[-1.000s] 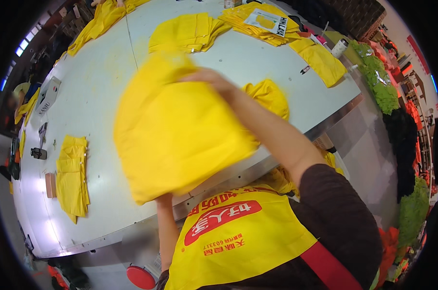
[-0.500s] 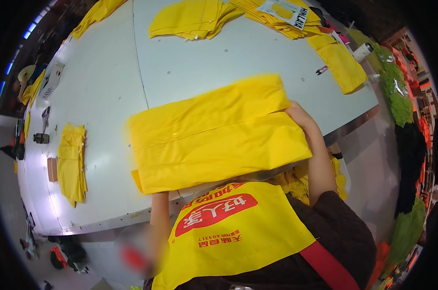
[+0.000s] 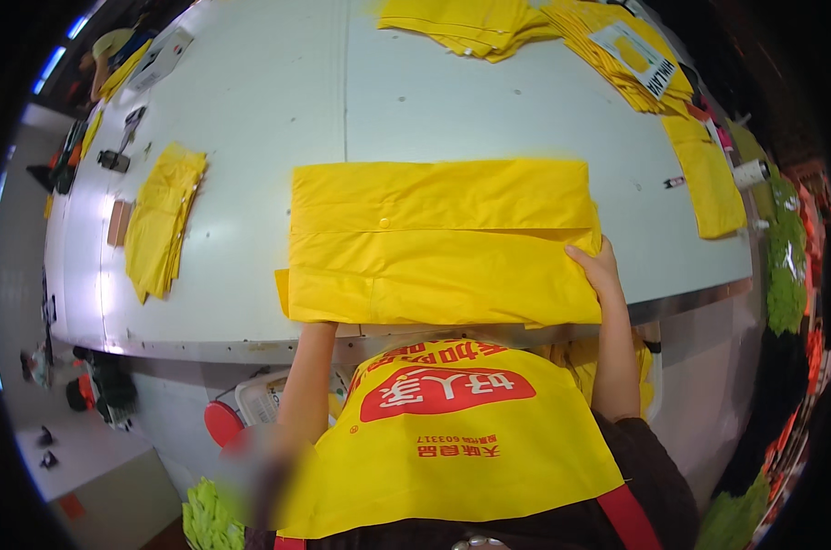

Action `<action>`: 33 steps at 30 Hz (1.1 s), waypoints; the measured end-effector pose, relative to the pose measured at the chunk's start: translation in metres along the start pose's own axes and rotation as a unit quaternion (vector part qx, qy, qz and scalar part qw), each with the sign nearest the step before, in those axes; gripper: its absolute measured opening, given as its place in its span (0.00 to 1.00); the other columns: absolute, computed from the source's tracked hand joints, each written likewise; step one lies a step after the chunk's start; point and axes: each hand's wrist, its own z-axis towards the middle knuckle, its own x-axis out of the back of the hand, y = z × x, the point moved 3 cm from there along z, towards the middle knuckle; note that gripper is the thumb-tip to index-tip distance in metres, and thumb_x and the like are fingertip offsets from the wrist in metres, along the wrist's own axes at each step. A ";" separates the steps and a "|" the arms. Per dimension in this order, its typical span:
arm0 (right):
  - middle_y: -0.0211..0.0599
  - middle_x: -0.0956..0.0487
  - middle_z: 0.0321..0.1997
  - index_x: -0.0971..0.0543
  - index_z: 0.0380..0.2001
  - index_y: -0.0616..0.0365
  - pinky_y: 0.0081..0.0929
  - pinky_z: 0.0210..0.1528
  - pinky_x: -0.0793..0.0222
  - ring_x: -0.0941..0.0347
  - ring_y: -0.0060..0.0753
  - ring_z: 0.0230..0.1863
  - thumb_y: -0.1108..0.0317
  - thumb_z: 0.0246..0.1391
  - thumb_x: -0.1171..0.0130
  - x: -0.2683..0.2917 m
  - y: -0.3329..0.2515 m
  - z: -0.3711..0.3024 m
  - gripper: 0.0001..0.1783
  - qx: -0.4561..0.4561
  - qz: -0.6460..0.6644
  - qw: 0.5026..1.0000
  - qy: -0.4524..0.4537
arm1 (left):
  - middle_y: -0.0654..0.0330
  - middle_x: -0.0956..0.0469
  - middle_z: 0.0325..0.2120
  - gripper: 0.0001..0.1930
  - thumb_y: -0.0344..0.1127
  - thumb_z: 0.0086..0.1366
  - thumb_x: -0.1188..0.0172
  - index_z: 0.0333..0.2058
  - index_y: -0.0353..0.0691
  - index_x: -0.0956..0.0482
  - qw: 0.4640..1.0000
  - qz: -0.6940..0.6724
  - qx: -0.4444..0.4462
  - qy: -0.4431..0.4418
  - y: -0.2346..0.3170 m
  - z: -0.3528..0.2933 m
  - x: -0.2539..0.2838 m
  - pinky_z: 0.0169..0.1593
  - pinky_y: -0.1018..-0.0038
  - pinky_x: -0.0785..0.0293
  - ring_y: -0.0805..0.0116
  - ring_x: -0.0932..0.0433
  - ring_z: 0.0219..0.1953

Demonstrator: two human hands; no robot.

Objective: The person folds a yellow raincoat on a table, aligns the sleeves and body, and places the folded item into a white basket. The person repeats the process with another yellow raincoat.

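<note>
A folded piece of yellow cloth (image 3: 443, 261) with a round button lies spread in front of me, over the front part of the white table. My right hand (image 3: 599, 269) grips its right edge, thumb on top and the other fingers mostly underneath. At the lower left corner of the cloth, my left hand (image 3: 320, 332) disappears under it; only the wrist end shows, and its fingers are hidden. A yellow apron (image 3: 470, 449) with a red printed patch hangs over my front.
Folded yellow cloth stacks lie at the table's left (image 3: 164, 225), far middle (image 3: 475, 27) and far right (image 3: 617, 55). A thread cone (image 3: 751, 173) stands near the right edge beside small snips (image 3: 675, 182). Another person (image 3: 109, 55) is at the far left.
The folded cloth has turned from a slant to nearly level, its right end coming down toward me. Both hands stay with it. The whole view has shifted too.
</note>
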 end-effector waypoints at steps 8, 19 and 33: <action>0.49 0.25 0.44 0.34 0.51 0.65 0.31 0.45 0.31 0.27 0.39 0.45 0.62 0.36 0.31 -0.038 -0.060 0.047 0.38 0.084 -0.073 0.994 0.002 | 0.55 0.37 0.57 0.25 0.46 0.64 0.50 0.57 0.43 0.38 0.989 -0.120 0.084 0.004 -0.049 -0.030 0.001 0.59 0.63 0.40 0.58 0.38 0.57; 0.54 0.28 0.49 0.39 0.58 0.61 0.38 0.58 0.42 0.32 0.49 0.53 0.47 0.44 0.40 -0.044 -0.093 0.073 0.43 0.272 -0.360 0.885 0.115 | 0.52 0.34 0.54 0.19 0.40 0.59 0.45 0.50 0.46 0.28 0.955 -0.088 -0.033 -0.282 0.045 -0.088 0.099 0.55 0.63 0.36 0.51 0.36 0.55; 0.50 0.24 0.44 0.33 0.53 0.55 0.40 0.44 0.32 0.27 0.50 0.44 0.50 0.56 0.51 -0.075 -0.071 0.081 0.27 0.183 -0.342 0.908 0.155 | 0.52 0.42 0.60 0.40 0.69 0.54 0.54 0.58 0.47 0.38 0.998 0.053 -0.029 0.023 0.069 0.087 0.038 0.60 0.39 0.62 0.54 0.48 0.64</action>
